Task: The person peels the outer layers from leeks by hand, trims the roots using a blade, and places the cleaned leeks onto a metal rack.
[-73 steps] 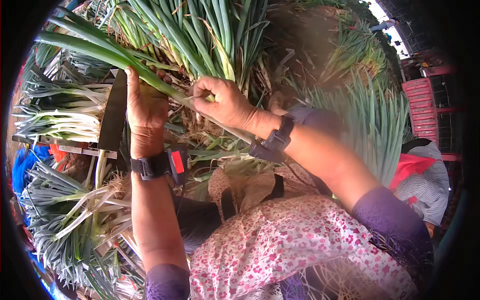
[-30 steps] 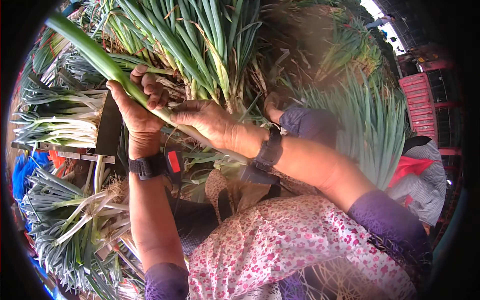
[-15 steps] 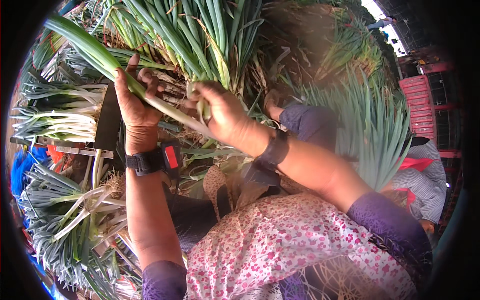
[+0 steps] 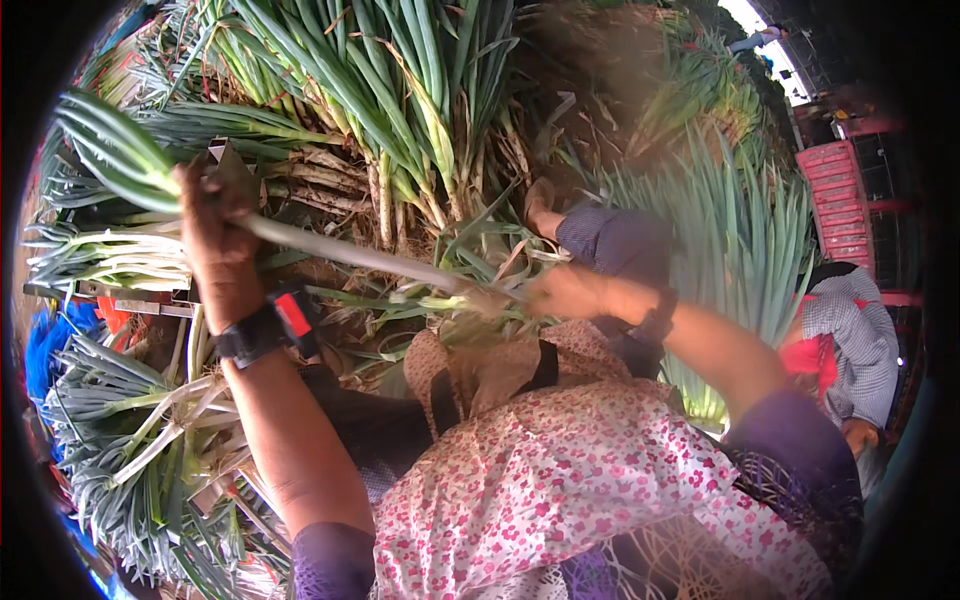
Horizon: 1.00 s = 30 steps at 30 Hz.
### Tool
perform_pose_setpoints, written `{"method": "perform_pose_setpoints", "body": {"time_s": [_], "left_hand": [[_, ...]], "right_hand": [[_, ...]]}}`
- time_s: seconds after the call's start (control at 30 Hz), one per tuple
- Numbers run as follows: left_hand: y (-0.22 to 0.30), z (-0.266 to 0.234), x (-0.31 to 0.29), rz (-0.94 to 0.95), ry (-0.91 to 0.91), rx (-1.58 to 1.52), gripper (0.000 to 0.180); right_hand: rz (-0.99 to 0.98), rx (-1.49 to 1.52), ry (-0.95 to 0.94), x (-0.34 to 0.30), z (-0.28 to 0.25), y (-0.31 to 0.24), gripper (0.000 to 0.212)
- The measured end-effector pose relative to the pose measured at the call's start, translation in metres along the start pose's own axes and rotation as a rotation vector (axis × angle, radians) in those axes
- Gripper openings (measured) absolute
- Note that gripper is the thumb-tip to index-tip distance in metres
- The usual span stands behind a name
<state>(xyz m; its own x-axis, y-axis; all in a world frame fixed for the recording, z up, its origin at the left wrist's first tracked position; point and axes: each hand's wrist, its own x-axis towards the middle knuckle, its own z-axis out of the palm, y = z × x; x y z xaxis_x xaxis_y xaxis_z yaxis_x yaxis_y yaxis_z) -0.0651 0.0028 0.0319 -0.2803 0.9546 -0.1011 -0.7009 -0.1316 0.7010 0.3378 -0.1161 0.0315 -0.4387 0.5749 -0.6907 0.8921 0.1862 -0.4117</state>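
Note:
A long green onion (image 4: 340, 247) slants across in front of me, its green leaves (image 4: 120, 155) at the upper left and its pale stem running down to the right. My left hand (image 4: 215, 215) is closed around it where the green meets the white. The root end, blurred, lies close to my right hand (image 4: 568, 292). The fingers of that hand look drawn together, though motion blurs them and I cannot make out what they hold. Stripped leaves and peelings (image 4: 490, 255) lie behind and around the root end.
Tall green onions (image 4: 400, 90) stand upright ahead, with another stand (image 4: 740, 240) on the right. White-stemmed onions (image 4: 120, 260) lie on a metal rack at left; a heap (image 4: 130, 450) sits below. A person in checked clothing (image 4: 850, 330) is at the right, near a red slatted frame (image 4: 838, 205).
My left hand has moved left with the green onion, which now lies flatter. My right hand has swung right and toward me, away from the stem's middle to beyond the root end.

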Motion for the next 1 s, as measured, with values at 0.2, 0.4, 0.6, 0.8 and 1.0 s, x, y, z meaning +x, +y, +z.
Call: {"method": "perform_pose_setpoints", "body": {"time_s": [0.2,0.4,0.6,0.8,1.0], "left_hand": [[0.025,-0.022,0.012,0.003,0.024,-0.147,0.029],[0.004,-0.035,0.031,-0.055,0.000,-0.240,0.020],[-0.017,0.008,0.021,-0.152,-0.021,-0.544,0.022],[-0.036,0.010,0.013,-0.061,-0.147,-0.447,0.020],[-0.041,0.006,0.021,-0.040,-0.009,-0.381,0.014]], "right_hand": [[0.160,-0.024,0.019,-0.024,0.016,0.050,0.059],[-0.565,-0.013,0.835,0.040,-0.034,-0.054,0.092],[-0.479,0.103,0.818,0.087,-0.023,-0.096,0.068],[-0.620,0.531,1.063,0.101,-0.025,-0.112,0.027],[-0.700,1.051,0.832,0.095,-0.032,-0.103,0.012]]}}
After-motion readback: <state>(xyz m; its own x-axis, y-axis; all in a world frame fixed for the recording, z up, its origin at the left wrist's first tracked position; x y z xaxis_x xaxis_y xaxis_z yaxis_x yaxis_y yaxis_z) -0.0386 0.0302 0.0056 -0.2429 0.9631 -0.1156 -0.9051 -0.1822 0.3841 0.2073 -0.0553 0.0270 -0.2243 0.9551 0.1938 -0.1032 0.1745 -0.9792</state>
